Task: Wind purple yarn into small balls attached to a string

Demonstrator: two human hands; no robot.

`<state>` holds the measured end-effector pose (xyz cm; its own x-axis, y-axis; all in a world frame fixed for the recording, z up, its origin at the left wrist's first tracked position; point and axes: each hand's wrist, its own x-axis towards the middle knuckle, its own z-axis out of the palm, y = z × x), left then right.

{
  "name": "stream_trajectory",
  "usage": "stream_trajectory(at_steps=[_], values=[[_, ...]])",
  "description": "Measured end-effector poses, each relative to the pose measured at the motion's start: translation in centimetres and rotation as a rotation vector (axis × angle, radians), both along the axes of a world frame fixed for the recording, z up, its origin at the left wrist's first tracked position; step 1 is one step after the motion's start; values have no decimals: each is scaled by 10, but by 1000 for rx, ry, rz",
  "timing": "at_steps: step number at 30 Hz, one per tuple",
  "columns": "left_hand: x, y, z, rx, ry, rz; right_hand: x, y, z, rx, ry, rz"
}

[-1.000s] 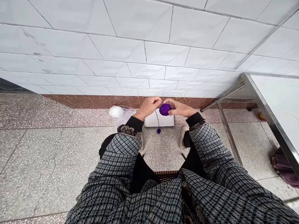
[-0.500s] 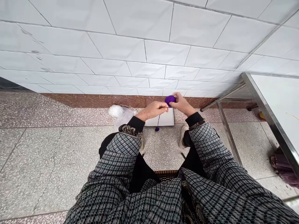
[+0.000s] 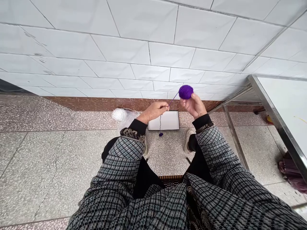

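Head view: white yarn [image 3: 119,114] lies on the floor [image 3: 79,159], left of the left hand [image 3: 153,111], which pinches a purple strand [image 3: 173,99]. The strand looks drawn out; the next move calls for steady tension. The right hand [image 3: 196,106] holds the purple ball [image 3: 186,92], higher and farther right than before.

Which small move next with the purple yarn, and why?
I'd probably bring the purple yarn ball in the right hand toward the left hand, laying the strand around it. The strand runs straight between the hands, the left pinches it, and below that it hangs kinked down to a small purple clump, so there's yarn left to wind.
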<state>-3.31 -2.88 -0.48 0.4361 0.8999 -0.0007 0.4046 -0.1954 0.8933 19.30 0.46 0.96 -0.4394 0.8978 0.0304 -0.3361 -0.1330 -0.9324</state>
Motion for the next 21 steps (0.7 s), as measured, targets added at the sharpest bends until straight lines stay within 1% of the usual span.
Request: stream_trajectory(at_steps=[2,4,7,9,12,15,18,21], values=[[1,-1,-1,-18,0,-75,0,5,-3,10,-26,-147],[2,-2,0,-33,7,-148,-2,10,-8,-7,-97,-227],[3,-4,4,-38,-5,-216,-8,12,-17,-44,-256,-272],[3,-5,6,-27,-25,-226,-12,10,-22,-44,-391,-248],[3,-7,9,-14,-44,-188,-16,6,-25,-3,-580,-143],[3,-7,10,7,-57,-91,-17,1,-24,28,-685,2],[2,-6,11,40,-42,35,-16,-2,-20,36,-695,195],[0,-4,11,48,-37,117,-13,-6,-12,42,-596,401]])
